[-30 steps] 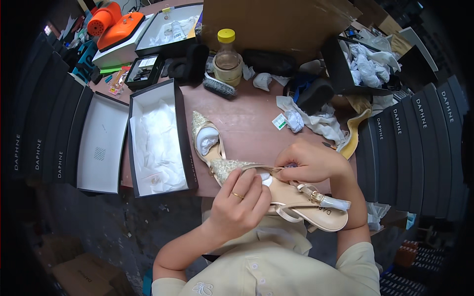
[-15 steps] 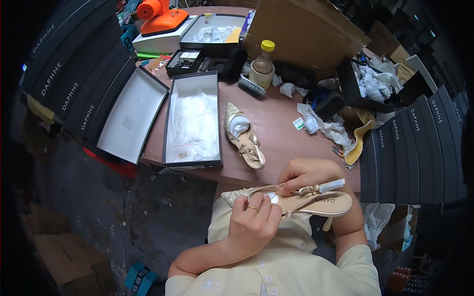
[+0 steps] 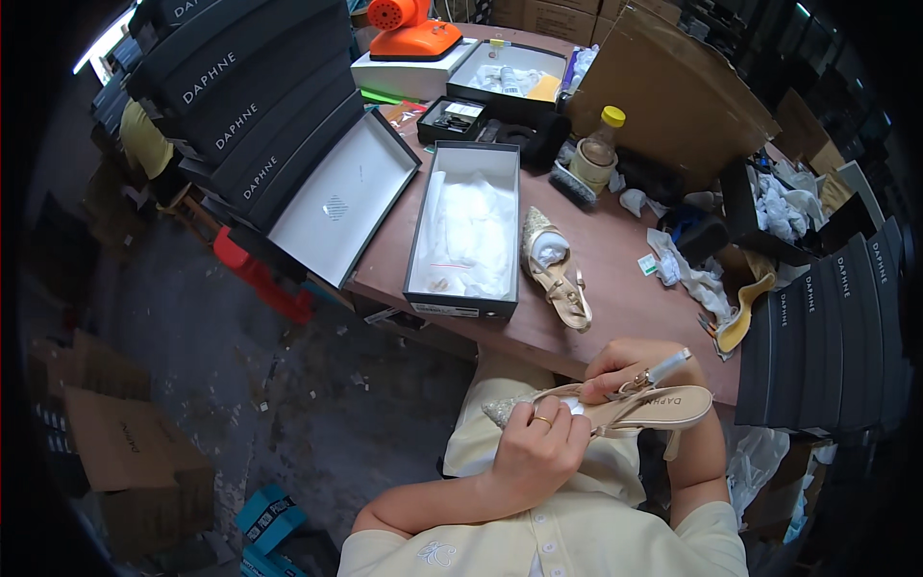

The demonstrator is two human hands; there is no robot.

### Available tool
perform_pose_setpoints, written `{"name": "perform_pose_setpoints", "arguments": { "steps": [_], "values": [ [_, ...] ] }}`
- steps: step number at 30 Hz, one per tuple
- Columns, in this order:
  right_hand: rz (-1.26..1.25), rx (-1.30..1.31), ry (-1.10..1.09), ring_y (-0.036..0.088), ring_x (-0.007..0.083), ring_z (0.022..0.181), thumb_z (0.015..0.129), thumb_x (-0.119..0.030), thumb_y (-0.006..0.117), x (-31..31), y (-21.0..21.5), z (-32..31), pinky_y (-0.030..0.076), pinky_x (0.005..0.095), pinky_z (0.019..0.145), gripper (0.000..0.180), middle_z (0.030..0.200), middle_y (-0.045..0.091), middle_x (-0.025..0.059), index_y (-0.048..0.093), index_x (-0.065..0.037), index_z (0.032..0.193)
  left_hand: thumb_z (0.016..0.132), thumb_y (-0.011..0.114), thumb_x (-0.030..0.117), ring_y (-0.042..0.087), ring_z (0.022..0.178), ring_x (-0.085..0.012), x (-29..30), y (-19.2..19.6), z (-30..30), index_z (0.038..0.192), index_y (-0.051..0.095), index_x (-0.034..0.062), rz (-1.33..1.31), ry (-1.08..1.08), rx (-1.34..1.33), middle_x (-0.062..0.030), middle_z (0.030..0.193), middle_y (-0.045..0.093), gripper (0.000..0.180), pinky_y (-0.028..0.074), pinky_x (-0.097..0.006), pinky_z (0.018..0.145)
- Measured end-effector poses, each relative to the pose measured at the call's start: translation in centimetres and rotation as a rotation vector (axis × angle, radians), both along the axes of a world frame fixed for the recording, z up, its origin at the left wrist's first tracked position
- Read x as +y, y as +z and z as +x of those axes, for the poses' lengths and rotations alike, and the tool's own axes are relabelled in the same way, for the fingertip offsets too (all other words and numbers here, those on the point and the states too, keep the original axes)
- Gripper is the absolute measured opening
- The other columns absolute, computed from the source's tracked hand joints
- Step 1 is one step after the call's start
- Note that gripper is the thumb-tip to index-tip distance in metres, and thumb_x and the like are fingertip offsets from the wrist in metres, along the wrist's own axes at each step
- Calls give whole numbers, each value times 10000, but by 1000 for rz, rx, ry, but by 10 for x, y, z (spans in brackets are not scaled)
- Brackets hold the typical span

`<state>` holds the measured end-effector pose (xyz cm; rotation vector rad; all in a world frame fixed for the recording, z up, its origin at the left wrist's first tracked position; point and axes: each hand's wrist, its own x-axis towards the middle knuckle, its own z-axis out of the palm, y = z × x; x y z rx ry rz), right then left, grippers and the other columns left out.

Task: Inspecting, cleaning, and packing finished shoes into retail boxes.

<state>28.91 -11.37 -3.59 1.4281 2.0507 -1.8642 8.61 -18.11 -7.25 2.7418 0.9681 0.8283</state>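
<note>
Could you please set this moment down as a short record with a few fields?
Left hand: left hand grips the toe end of a beige pointed sandal held over the lap.
Right hand: right hand holds a white pen-like tool at the sandal's strap.
Table: matching sandal lies beside an open shoe box lined with white tissue.
Further back: bottle with yellow cap, orange device.

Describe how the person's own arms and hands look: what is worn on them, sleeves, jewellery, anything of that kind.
Both forearms are bare, and no gloves are worn. The left hand wears a thin gold-coloured ring on one finger. The right hand shows no ring or watch that I can make out. Short pale-yellow sleeves of a buttoned shirt end at the upper arms.
</note>
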Motion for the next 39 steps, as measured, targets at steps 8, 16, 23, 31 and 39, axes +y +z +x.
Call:
{"name": "perform_pose_setpoints", "arguments": {
  "steps": [8,16,23,31,39],
  "values": [
    [53,11,6,492,137,555,869,-288,554,0,-12,2,393,324,539,360,603,571,93,625,58,803,603,684,192,565,802,-226,0,-1,-4,749,554,32,0,-8,-14,-110,830,619,252,381,-356,627],
    [73,20,14,476,210,519,853,-292,544,1,-11,7,385,355,535,369,563,515,136,607,55,745,594,674,187,570,811,-235,2,-1,3,745,560,27,4,9,-31,-124,849,633,247,382,-354,625],
    [57,40,20,514,201,590,862,-248,562,3,-15,18,398,334,575,342,624,559,132,609,77,768,644,584,119,549,730,-215,8,-3,14,660,501,52,98,-8,-95,-128,745,591,107,340,-327,572],
    [59,180,-59,419,131,490,858,-267,552,0,-37,32,343,311,479,339,520,474,56,598,20,683,642,584,131,535,758,-211,15,-7,24,661,492,62,81,-21,-82,-104,723,568,116,337,-327,592],
    [97,146,-84,442,153,497,864,-269,536,1,-35,46,365,323,498,342,529,495,81,595,15,682,633,587,130,537,765,-210,22,-8,37,669,497,61,70,-32,-85,-106,741,573,119,339,-327,598]
  ]
}}
